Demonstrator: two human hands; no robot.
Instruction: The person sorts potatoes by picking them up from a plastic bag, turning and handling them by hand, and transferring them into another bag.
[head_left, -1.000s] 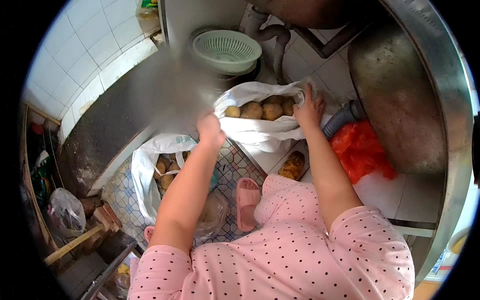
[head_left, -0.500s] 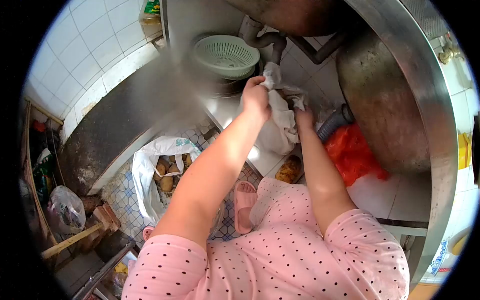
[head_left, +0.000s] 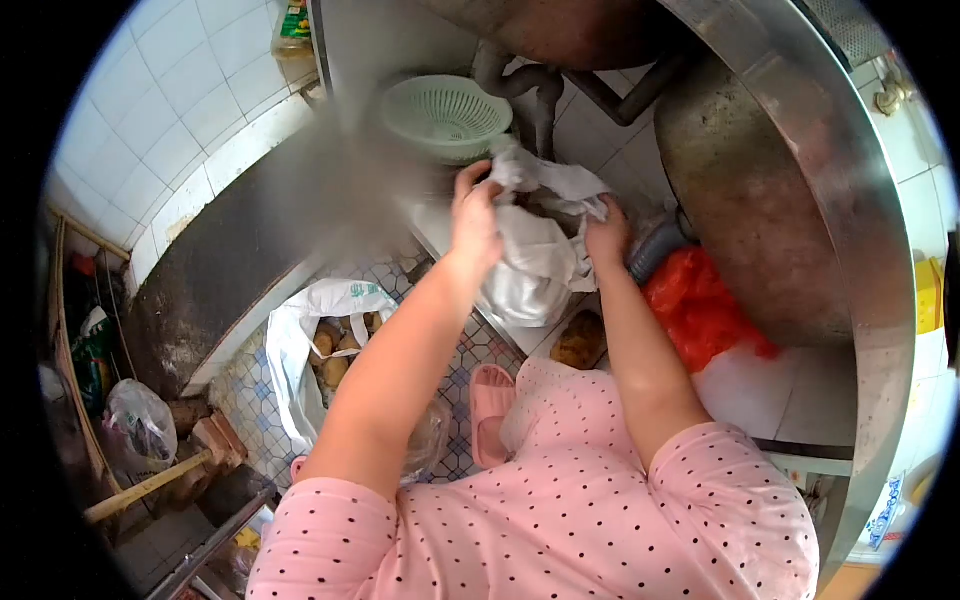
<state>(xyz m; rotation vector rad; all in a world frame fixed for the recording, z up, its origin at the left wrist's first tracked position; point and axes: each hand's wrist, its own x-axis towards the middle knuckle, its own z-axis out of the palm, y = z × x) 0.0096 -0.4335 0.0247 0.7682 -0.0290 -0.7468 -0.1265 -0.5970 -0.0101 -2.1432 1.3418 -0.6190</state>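
Observation:
A white plastic bag [head_left: 530, 255] rests on the tiled shelf beneath the sink, its mouth spread between my two hands. My left hand [head_left: 474, 215] is closed on the bag's upper left edge, fingers curled. On the right side, my right hand [head_left: 606, 237] pinches the rim of the bag. Something brownish shows faintly in the opening; I cannot make out what. Just below the bag lies a brown, lumpy potato-like item [head_left: 579, 340]. Behind my left hand is a pale green colander [head_left: 447, 112] stacked on a darker pot or basin.
A white bag [head_left: 292, 345] of potatoes [head_left: 333, 370] stands open on the floor to the left. Red plastic [head_left: 700, 305] and a grey hose [head_left: 655, 250] sit right of my right hand. Drain pipes [head_left: 545, 95] hang above, and the metal counter edge [head_left: 815, 170] curves past on the right.
My left hand has moved left and slightly down, pulling the bag's mouth wider. The bag has sagged a little lower. My right hand stays nearly in place on its rim.

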